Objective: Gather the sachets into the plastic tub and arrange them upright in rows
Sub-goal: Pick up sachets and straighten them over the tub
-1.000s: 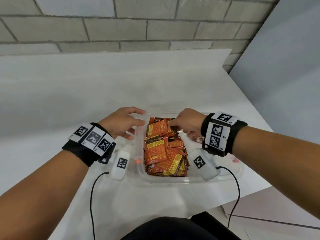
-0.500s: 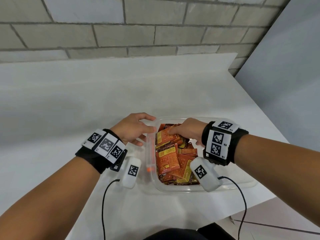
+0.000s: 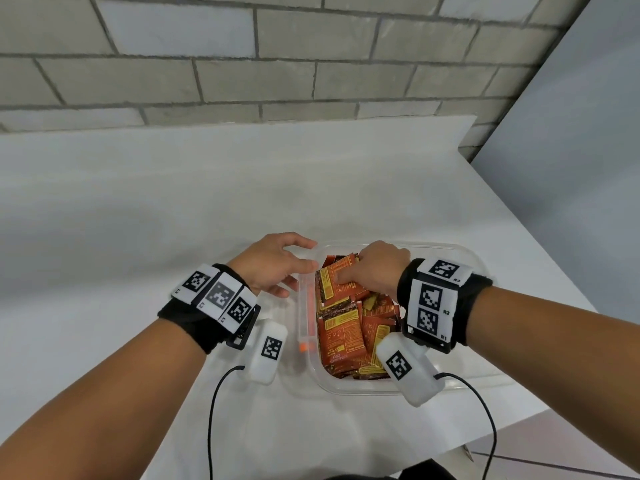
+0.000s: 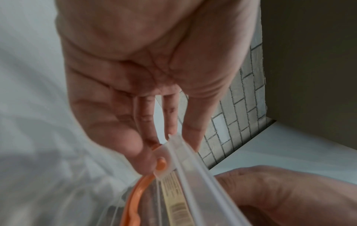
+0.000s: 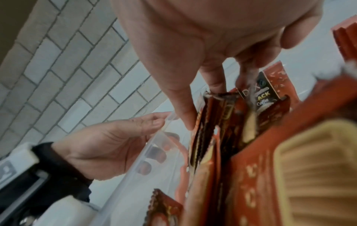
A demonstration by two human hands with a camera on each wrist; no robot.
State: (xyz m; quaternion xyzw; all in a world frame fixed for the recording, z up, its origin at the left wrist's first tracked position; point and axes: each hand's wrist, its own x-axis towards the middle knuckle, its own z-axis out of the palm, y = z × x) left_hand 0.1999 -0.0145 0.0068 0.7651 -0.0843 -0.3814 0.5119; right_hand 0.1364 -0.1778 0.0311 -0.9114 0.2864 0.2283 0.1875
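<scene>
The left hand (image 3: 273, 263) grips the left rim of the clear plastic tub (image 3: 464, 252): the head view shows only its back and curled fingers at the far left corner, while the right wrist view shows the thumb above the rim and the fingertips (image 5: 154, 152) pressed against the outside of the wall, seen through the plastic. The left wrist view adds an orange handle (image 4: 139, 191) hinged on the tub's side just beside those fingers. The right hand (image 3: 375, 268) reaches down into the far left part of the tub; from the head its fingers are mostly hidden among the packets, but the right wrist view shows thumb and fingers pinching a small bunch of sachets (image 5: 216, 116) standing on edge, one nearby printed with "Black Coffee". The rest of the orange and brown sachets (image 3: 349, 337) lie loosely piled, mostly flat and overlapping, filling the left half of the tub. The tub sits at the near right corner of the white tabletop (image 3: 173, 209), which meets a grey brick wall (image 3: 277, 60).
</scene>
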